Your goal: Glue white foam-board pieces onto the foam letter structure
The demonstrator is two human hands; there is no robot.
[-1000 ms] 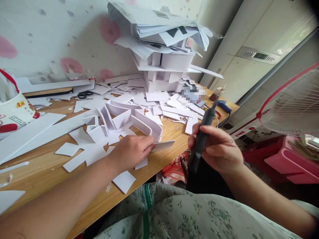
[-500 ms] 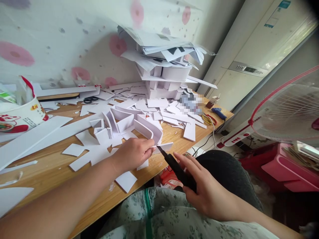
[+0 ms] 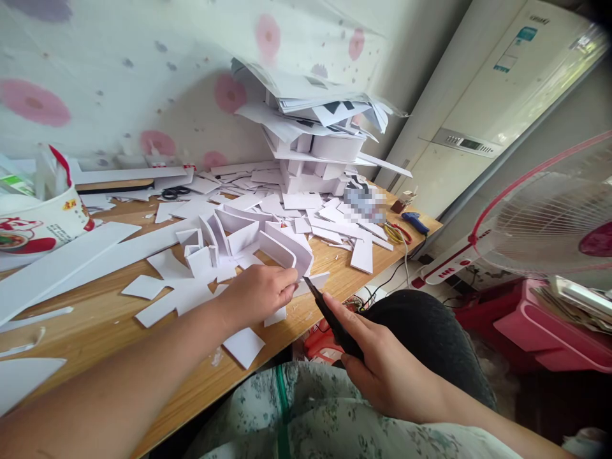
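My left hand [image 3: 258, 294] is closed in a pinch at the near end of a white foam board model [image 3: 229, 239], beside a curved upright wall [image 3: 301, 252]. What lies between its fingertips is partly hidden. In my right hand [image 3: 387, 363] is a black utility knife [image 3: 337, 325], its index finger stretched along the handle. The knife's tip points up and left, close to the left fingertips and the near end of the wall; whether it touches cannot be made out. A loose white strip [image 3: 313, 282] sits just behind the tip.
White offcuts [image 3: 335, 223] cover much of the wooden table [image 3: 115, 376]. At the back stands a larger white model [image 3: 335, 150] with papers on top. A paper tub [image 3: 43, 223], scissors [image 3: 174, 191], pliers [image 3: 398, 233], a blue glue gun [image 3: 415, 222] and a fan [image 3: 549, 217] surround it.
My right hand has shifted slightly left, and its index finger has come down onto the knife handle. The left hand keeps its hold. The view has turned a little.
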